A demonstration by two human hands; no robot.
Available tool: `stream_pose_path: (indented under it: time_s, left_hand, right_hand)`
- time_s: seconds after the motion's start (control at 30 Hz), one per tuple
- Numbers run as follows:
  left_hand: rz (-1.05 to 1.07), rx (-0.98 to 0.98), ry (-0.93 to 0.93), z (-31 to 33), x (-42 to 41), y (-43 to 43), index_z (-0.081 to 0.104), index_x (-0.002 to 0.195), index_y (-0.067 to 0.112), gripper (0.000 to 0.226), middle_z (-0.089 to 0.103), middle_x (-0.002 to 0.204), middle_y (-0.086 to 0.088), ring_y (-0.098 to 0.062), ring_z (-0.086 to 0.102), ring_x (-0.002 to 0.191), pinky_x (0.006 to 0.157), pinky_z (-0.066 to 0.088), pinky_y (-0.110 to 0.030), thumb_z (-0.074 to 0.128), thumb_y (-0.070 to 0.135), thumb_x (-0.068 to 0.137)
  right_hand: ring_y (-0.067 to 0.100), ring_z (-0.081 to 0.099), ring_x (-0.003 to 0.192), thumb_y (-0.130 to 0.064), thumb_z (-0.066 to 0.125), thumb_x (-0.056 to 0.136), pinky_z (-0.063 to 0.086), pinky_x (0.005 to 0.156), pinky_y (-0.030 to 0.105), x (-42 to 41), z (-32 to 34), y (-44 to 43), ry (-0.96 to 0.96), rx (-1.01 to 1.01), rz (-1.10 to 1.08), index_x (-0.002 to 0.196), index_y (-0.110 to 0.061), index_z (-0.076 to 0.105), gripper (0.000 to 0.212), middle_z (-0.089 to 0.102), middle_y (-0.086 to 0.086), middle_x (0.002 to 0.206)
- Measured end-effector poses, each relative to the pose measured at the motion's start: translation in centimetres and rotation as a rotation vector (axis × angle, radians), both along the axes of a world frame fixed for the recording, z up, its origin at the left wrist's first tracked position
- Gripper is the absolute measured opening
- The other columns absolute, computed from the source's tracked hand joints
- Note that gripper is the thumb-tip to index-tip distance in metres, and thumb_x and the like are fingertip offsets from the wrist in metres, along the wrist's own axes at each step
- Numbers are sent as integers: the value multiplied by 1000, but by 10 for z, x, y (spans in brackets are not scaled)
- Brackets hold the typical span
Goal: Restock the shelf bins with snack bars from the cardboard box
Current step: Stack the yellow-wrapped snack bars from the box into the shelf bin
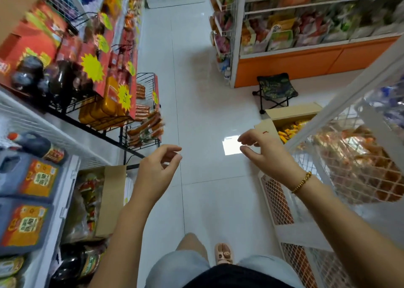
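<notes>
An open cardboard box (294,110) stands on the floor at the right, partly behind a white mesh shelf, and holds yellow and orange snack bars (289,130). My right hand (262,147) hovers just left of the box, fingers loosely spread and holding nothing. My left hand (158,167) hangs in mid-air over the aisle floor, fingers loosely curled and empty. White wire mesh bins (360,156) at the right hold orange packets.
A small folding stool (275,91) stands beyond the box. Another cardboard box (109,200) of packets sits at the lower left by the shelf. Black wire racks (142,121) of sausages jut into the aisle at the left. White tiled floor (207,91) runs ahead.
</notes>
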State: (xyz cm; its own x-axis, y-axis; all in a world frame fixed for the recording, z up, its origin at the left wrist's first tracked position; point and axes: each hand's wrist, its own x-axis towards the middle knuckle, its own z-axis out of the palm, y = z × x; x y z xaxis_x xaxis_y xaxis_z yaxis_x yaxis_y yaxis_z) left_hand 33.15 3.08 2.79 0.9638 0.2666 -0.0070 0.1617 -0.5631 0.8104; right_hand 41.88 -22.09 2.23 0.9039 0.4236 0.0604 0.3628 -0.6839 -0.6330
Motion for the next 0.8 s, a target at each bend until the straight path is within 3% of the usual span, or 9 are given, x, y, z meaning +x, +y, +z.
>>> stream_pose_path:
  time_s: [0.23,0.33,0.5,0.67,0.8]
  left_hand:
    - [-44,-45,-3,-10,104,37,65,104,24,14,67,97,12,-2,63,90,74,50,-15,62,20,91]
    - [-93,-49,3,-14,158,54,63,105,28,17,67,92,10,-2,63,86,69,49,-12,62,19,90]
    - [-215,-41,18,-7,254,84,62,106,30,17,65,90,13,5,60,81,64,52,-20,60,21,92]
    - [-324,6,-4,2,347,112,62,102,30,13,66,93,14,5,61,85,68,45,-6,61,21,92]
    - [-360,11,-10,3,413,117,64,102,26,12,66,93,14,1,62,86,68,44,-4,61,20,92]
  right_hand:
    - [3,53,88,-19,60,91,44,80,20,91,-10,32,1,-13,-43,105,-17,63,14,59,-12,92]
    - [1,52,86,-20,60,91,43,78,16,130,-16,51,-17,-40,-61,105,-18,63,15,59,-12,93]
    - [1,54,88,-17,60,90,47,77,18,205,-22,75,40,32,-198,103,-18,64,13,60,-12,91]
    - [5,57,90,-19,58,91,49,79,22,276,-20,87,38,39,-317,104,-18,63,14,63,-6,96]
    - [2,57,91,-24,56,92,50,81,23,323,-18,86,53,40,-383,106,-23,62,15,62,-9,96]
